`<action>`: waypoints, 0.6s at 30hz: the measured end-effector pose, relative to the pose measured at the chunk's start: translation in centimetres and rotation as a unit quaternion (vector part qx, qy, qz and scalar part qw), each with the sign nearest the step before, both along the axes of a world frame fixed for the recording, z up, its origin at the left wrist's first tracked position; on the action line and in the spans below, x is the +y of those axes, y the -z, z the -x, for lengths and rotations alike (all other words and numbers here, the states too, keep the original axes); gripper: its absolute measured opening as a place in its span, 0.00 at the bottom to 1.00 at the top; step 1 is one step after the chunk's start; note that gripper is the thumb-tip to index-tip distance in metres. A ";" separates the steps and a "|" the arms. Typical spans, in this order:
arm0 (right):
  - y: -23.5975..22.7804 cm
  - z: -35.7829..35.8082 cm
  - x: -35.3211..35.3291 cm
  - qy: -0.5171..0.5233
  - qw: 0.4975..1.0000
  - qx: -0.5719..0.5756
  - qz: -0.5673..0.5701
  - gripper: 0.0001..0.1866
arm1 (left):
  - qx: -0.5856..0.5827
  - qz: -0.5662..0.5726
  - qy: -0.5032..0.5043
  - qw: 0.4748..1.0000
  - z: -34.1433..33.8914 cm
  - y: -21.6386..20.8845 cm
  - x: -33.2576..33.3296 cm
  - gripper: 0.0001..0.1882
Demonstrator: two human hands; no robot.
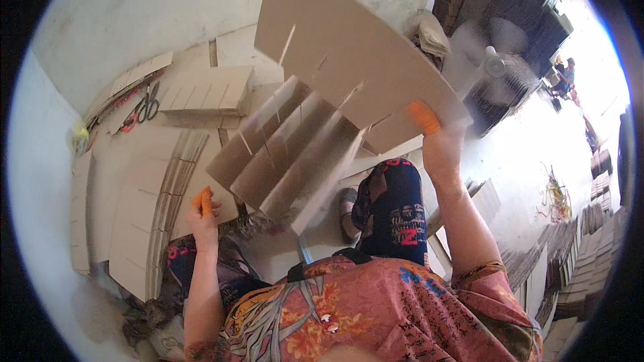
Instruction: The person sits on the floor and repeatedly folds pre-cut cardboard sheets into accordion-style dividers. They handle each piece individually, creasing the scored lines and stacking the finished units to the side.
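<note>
— What's that in front of you?

— A cardboard divider (315,127), raised over my lap: one long slotted board (349,47) with four cross strips (288,154) slid into its slits, hanging below it like fins. I judge it light and fairly stiff along each sheet, but loose at the joints. The strips sit only in slots, so a tilt or a shake could let them slip out, and a hard squeeze would crease an edge.

— Where do you take hold?

— On the long board's lower edge, beside the slits. My right hand (439,144) pinches that edge at the corner nearest me, an orange finger cot (422,117) on the fingertip pressed flat to the board. My left hand (204,214) is below and left of the divider, apart from it, fingers curled, orange cots on it too. Whether it pinches anything I cannot tell.

— And round about?

— Left of the divider, stacks of cut strips (151,194) fan over the floor. Scissors (144,107) lie farther left. A fan (496,64) blurs to its right, my knee (392,201) just under it.
</note>
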State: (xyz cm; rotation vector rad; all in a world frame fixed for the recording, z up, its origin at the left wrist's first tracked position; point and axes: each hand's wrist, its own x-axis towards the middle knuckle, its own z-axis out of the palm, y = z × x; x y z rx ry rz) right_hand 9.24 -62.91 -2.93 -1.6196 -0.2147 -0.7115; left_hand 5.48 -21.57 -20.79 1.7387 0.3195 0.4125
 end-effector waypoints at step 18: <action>0.9 -0.1 1.5 -0.035 0.999 0.016 0.028 0.09 | 0.036 0.018 0.020 0.999 -0.1 1.5 0.1 0.16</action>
